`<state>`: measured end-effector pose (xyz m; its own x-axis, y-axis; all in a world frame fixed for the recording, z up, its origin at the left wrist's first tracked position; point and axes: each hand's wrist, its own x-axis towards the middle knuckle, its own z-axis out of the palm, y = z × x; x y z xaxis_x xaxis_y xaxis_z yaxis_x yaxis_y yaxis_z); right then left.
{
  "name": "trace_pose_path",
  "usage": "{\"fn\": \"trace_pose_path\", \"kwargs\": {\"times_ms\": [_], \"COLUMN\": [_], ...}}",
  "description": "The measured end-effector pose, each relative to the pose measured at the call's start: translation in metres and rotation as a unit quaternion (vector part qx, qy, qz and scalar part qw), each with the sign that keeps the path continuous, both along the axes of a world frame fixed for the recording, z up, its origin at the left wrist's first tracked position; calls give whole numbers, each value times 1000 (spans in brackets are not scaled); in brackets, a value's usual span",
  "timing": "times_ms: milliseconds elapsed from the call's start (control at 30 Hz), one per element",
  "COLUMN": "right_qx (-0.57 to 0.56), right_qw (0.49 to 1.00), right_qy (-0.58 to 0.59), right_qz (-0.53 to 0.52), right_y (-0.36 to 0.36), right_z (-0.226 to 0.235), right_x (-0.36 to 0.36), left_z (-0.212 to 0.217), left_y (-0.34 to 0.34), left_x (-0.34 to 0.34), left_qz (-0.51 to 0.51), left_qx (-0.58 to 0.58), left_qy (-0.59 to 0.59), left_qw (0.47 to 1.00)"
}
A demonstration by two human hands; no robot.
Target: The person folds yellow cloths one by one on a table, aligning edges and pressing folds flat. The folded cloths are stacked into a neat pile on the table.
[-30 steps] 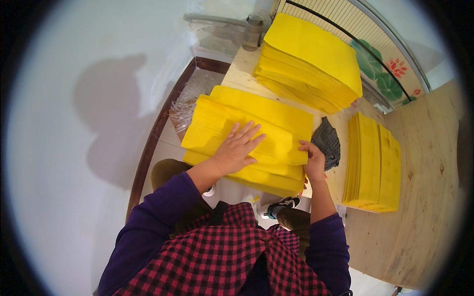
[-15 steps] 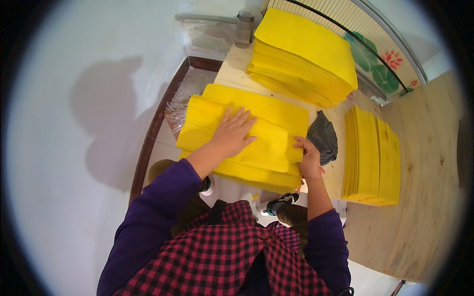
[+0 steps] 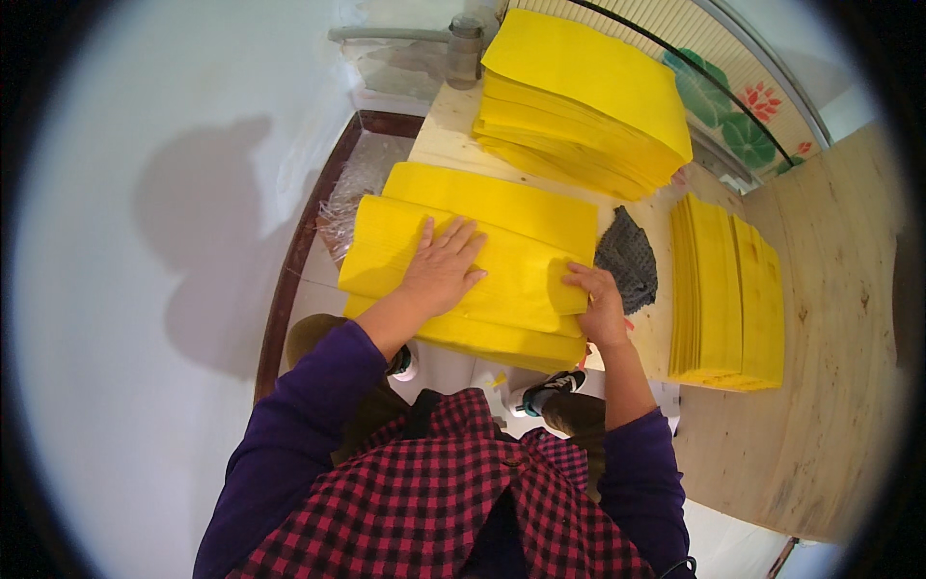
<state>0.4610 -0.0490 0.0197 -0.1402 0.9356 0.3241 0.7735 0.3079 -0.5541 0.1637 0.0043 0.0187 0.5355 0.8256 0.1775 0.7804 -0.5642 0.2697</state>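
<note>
A folded yellow fabric sheet (image 3: 521, 253) lies on top of a low stack of yellow sheets (image 3: 482, 336) in front of me. My left hand (image 3: 446, 265) rests flat on the folded sheet, palm down with fingers spread. At the sheet's right edge, my right hand (image 3: 596, 301) has its fingers bent over the border, gripping it; the thumb is largely hidden. Beyond the fold, another flat yellow layer (image 3: 502, 193) shows at the far side of the stack.
A tall pile of yellow sheets (image 3: 588, 87) stands behind on the wooden table (image 3: 439, 140). A dark grey cloth (image 3: 629, 259) lies right of my work. Further right are bundled yellow sheets (image 3: 728, 299). A clear jar (image 3: 465, 53) stands at the back left.
The fingers of my right hand have moved a little farther over the sheet's right edge. My left hand stays flat on the sheet. The whole view has shifted slightly.
</note>
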Motion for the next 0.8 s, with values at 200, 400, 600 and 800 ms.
{"fn": "trace_pose_path", "kwargs": {"times_ms": [200, 400, 600, 800], "right_qx": [-122, -130, -105, -16], "right_qw": [955, 919, 958, 999], "right_qy": [242, 328, 207, 22], "right_qz": [-121, -176, -167, -43], "right_y": [-17, -31, -19, 8], "right_z": [8, 18, 24, 19], "right_x": [10, -12, -35, -73], "left_z": [-1, -3, -3, -2], "left_y": [0, 1, 0, -1], "left_x": [0, 1, 0, 0], "left_qz": [0, -3, -4, -2], "left_qx": [0, 9, 3, 13], "left_qy": [-6, -13, -24, -36], "left_qw": [1000, 1000, 1000, 999]}}
